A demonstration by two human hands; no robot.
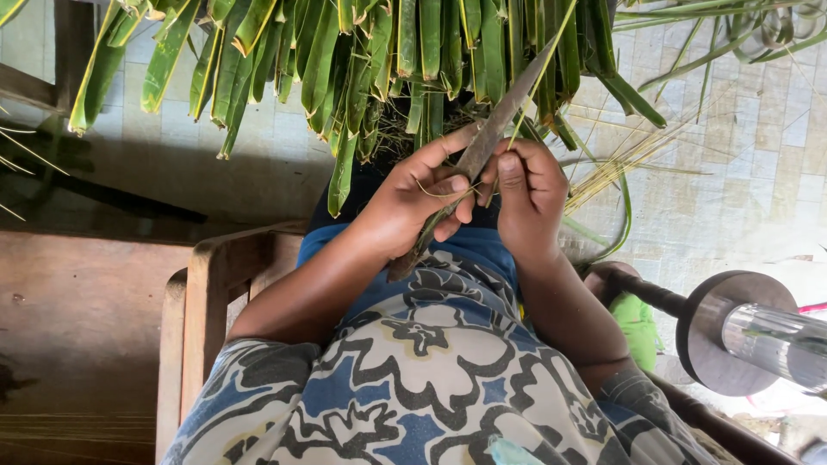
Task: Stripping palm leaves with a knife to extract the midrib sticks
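**Both hands on the blade**

The left hand (413,202) grips the long dull-grey metal knife (478,155), fingers wrapped tight round its handle, blade slanting up toward the hanging green palm leaflets (345,60). The right hand (527,194) pinches a thin yellowish leaf rib (544,60) against the blade (thumb pressed down). A brown wooden chair arm (211,293) sits below-left.

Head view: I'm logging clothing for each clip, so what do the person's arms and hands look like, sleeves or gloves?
Both hands, left hand and right hand, are bare: no gloves, and no rings or watch visible. The forearms are uncovered. Short patterned fabric sleeves, blue, cream and grey with dark floral outlines, end near the elbows.
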